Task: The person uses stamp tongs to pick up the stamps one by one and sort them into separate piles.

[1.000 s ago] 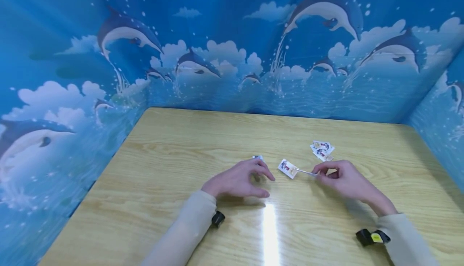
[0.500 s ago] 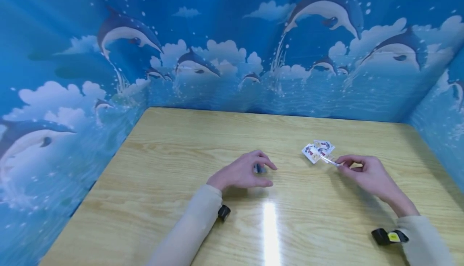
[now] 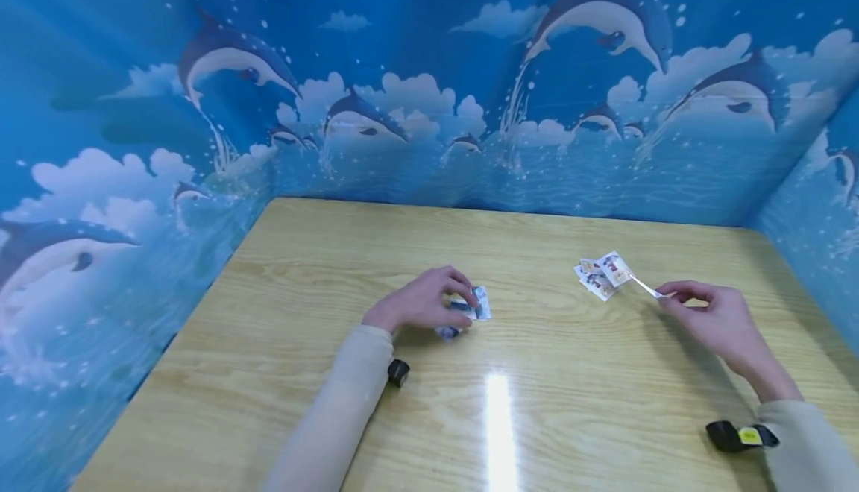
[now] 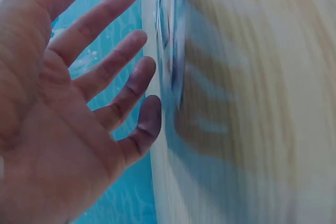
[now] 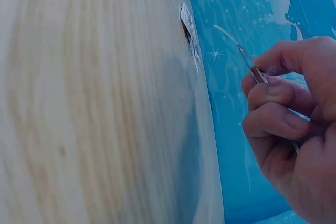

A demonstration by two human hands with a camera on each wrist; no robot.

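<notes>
As right fingers (image 5: 275, 121) pinch tweezers (image 3: 644, 286), left fingers (image 4: 111, 66).

On the pale wooden desk (image 3: 322, 276)

Blue-and-white rectangular paper cards (image 3: 484, 309) lie left of mid-desk, partly beneath the left hand (image 3: 424, 302). White rectangular paper cards (image 3: 594, 285) overlap nearer the far right corner; between them and the right hand (image 3: 723, 324) are slim silver metal tweezers (image 3: 644, 285).
</notes>
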